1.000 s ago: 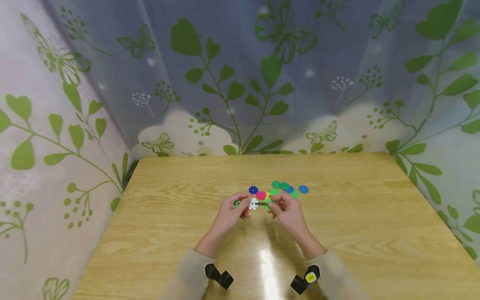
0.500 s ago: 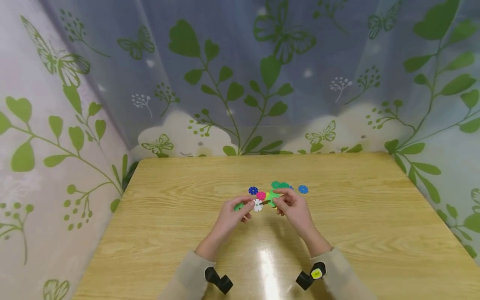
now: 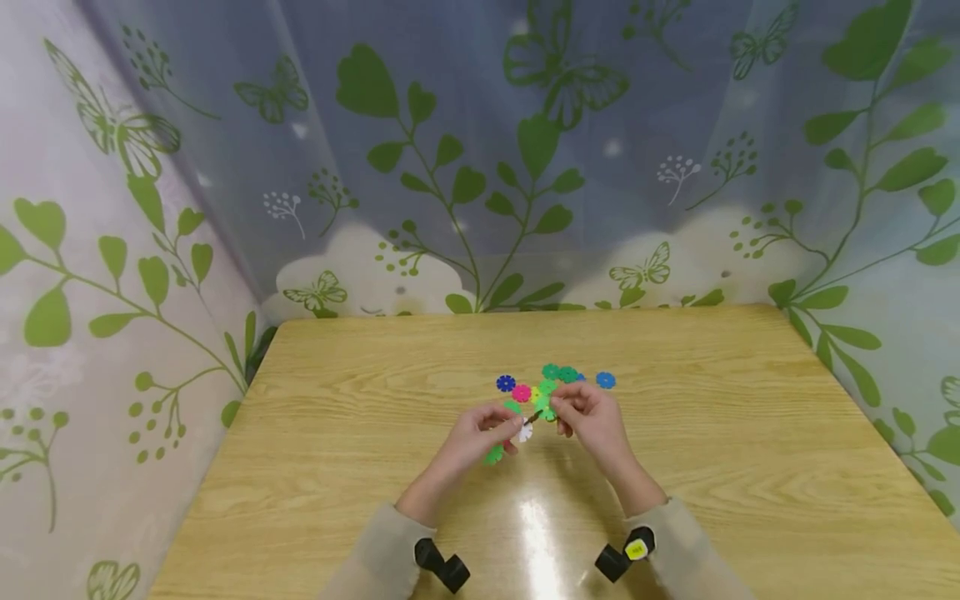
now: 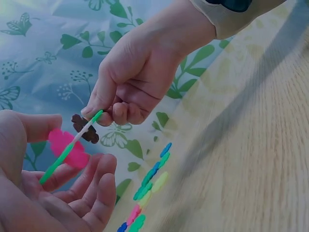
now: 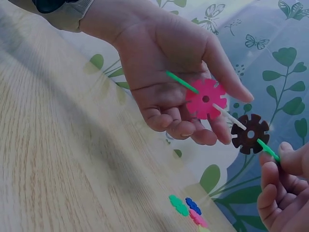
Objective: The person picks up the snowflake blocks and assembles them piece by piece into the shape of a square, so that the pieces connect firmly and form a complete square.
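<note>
Both hands hold a chain of slotted snowflake discs joined edge to edge. My left hand [image 3: 480, 437] holds its near end, with the pink disc [image 5: 206, 99] between thumb and fingers. A green disc [image 3: 494, 454] on that end sticks out below the hand. From the pink one the chain runs through a white disc [image 3: 526, 432] and a brown disc [image 5: 250, 134]. At the far end my right hand [image 3: 592, 417] pinches another green disc [image 4: 96, 117] between thumb and fingertips. The chain hangs above the table, slanting up toward the right hand.
Loose discs lie on the wooden table [image 3: 360, 433] just beyond the hands: dark blue [image 3: 506, 383], pink [image 3: 522, 392], teal green [image 3: 551, 371], and others. A blue disc [image 3: 606, 380] lies to their right. A patterned curtain [image 3: 480, 167] hangs around the table's back and sides.
My right hand has shifted right. My left hand has moved slightly right and nearer the body, so the chain now slants and its green end shows below the left hand.
</note>
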`<state>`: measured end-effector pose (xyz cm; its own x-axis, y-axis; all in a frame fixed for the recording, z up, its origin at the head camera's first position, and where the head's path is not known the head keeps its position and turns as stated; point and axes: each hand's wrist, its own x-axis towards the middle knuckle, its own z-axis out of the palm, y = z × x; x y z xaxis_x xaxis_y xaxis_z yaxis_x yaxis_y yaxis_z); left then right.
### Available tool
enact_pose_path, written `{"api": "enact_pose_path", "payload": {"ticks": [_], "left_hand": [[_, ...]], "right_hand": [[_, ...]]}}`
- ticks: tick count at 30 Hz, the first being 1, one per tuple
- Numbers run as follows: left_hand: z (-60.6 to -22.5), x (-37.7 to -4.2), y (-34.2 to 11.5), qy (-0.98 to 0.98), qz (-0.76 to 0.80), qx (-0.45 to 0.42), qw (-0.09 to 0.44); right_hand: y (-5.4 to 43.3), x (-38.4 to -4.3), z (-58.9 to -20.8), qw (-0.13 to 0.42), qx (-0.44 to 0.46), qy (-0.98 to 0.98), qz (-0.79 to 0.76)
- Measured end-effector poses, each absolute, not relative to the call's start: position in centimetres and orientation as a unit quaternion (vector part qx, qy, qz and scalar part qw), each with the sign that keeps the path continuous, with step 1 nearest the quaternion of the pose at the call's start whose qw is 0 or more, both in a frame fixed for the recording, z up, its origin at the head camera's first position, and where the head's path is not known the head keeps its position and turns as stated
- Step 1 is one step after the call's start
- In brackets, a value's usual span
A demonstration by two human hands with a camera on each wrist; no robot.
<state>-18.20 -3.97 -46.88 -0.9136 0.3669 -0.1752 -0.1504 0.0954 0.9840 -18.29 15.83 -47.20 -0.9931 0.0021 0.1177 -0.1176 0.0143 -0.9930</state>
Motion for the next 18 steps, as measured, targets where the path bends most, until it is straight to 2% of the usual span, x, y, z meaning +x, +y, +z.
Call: {"api": "enact_pose_path", "payload": {"ticks": [9,18], "left_hand": [[-46.75,-18.37,-3.66,0.687,0.69,0.079,0.212],[-46.12,-17.93,-3.45,0.676,0.688,0.11,0.241]], "right_hand": [[15.38,-17.88,-47.37,-0.017,0.066,-0.729,0.681],[14.88,-17.56,-47.11,-0.022,0.082,-0.731,0.677]]}}
